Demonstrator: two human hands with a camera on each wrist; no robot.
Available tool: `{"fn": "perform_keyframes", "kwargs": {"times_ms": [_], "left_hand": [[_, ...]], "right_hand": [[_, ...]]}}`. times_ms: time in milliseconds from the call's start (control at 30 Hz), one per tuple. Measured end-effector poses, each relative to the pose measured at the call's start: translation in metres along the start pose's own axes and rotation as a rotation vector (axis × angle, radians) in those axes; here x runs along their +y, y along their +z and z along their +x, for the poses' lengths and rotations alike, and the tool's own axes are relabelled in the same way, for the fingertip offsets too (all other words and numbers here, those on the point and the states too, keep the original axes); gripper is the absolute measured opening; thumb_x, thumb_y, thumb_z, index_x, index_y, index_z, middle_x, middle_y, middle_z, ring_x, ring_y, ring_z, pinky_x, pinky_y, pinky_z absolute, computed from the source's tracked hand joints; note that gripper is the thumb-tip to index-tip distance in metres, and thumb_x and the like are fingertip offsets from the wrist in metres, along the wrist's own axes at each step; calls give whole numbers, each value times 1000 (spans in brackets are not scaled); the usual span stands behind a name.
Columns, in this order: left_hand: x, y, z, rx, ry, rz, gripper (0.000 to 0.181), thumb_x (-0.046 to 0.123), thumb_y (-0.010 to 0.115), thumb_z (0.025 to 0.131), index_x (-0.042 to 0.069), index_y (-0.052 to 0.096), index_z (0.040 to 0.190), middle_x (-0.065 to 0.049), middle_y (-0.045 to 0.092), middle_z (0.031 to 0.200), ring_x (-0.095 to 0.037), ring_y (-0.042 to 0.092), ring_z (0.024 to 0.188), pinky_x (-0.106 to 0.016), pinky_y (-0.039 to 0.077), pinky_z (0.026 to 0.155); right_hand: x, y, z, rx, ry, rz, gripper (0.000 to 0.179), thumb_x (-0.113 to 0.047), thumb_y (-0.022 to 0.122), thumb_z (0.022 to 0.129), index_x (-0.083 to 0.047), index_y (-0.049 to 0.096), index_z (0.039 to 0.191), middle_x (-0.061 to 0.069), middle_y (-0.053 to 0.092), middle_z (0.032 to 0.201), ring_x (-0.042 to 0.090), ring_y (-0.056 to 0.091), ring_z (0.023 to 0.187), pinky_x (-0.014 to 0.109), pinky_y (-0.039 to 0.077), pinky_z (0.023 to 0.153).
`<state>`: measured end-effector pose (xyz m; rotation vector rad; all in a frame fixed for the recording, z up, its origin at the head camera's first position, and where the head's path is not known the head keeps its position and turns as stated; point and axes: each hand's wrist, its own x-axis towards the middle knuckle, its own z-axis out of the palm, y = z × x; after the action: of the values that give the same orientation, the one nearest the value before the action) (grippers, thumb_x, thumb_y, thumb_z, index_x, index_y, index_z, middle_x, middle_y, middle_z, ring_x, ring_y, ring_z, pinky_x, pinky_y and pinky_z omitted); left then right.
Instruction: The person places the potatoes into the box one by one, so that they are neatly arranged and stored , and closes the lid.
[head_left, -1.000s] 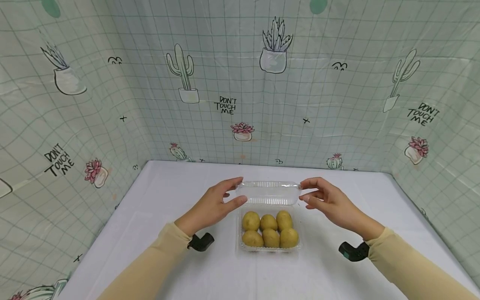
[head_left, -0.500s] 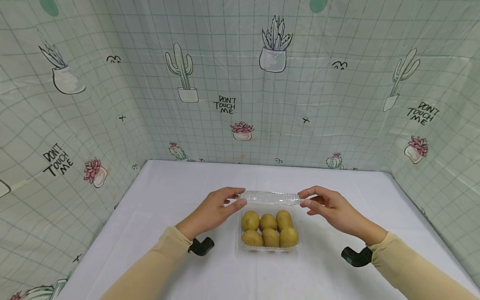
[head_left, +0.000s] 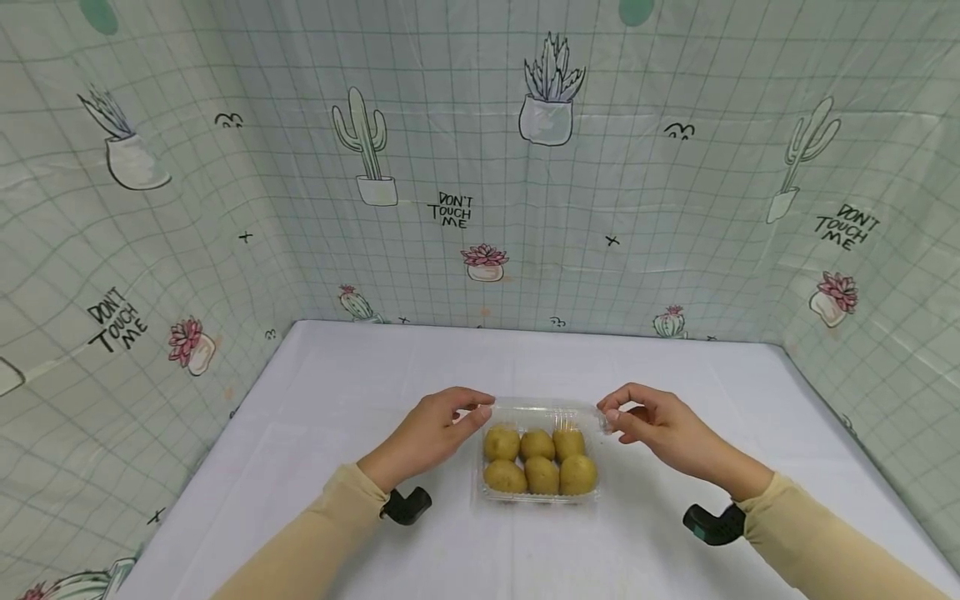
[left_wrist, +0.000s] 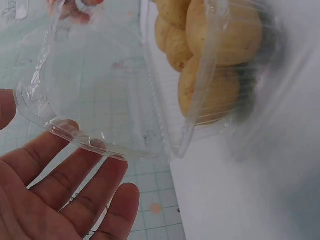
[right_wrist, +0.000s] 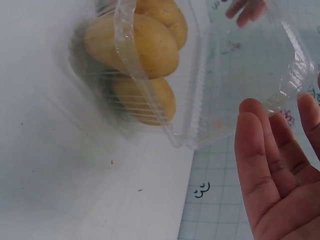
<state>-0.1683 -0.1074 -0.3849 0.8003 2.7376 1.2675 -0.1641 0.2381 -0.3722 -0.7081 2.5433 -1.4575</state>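
Observation:
A clear plastic clamshell box (head_left: 538, 499) stands on the table with several yellow potatoes (head_left: 542, 475) in two rows inside. Its hinged lid (head_left: 543, 407) is tilted up at the far side, partly over the back row. My left hand (head_left: 423, 440) holds the lid's left corner between thumb and fingertips. On the other side my right hand (head_left: 667, 427) pinches the right corner. In the left wrist view, the lid (left_wrist: 100, 85) slants away from the potatoes (left_wrist: 210, 92), its rim against my fingertips. The right wrist view shows the box still partly open.
A white cloth covers the table (head_left: 337, 375). Behind and on both sides hangs a gridded curtain (head_left: 585, 200) printed with cacti. Each wrist carries a black camera mount, such as the one below my left hand (head_left: 407, 506).
Both hands have moved down and toward me, swinging the lid from raised behind the potatoes to partly over the back row. The box and potatoes have stayed in place.

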Motion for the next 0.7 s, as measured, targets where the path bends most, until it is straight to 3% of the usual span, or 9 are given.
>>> {"fn": "perform_keyframes", "kwargs": {"times_ms": [233,467,700], "left_hand": [[-4,7,-7,-28,-34,15,47,46,55,102,13,62,135,-3,58,137,-24,55,124,-44,47,100],[-6,13,-13,-59,-66,10,53,46,55,101,12,55,142,-6,50,145,-27,51,128,-48,47,100],[-7,17,-20,-89,-79,31,63,51,53,101,12,46,149,-8,44,151,-29,51,129,-49,47,99]], "right_hand": [[3,1,-7,-37,56,-25,20,-18,66,98,-9,64,116,13,65,119,22,69,96,31,55,83],[6,4,-10,-57,58,-14,25,-17,67,98,-7,62,120,18,62,122,26,67,100,30,55,81],[12,9,-15,-70,36,15,30,-13,67,97,-3,59,125,23,59,124,19,66,99,29,55,80]]}}
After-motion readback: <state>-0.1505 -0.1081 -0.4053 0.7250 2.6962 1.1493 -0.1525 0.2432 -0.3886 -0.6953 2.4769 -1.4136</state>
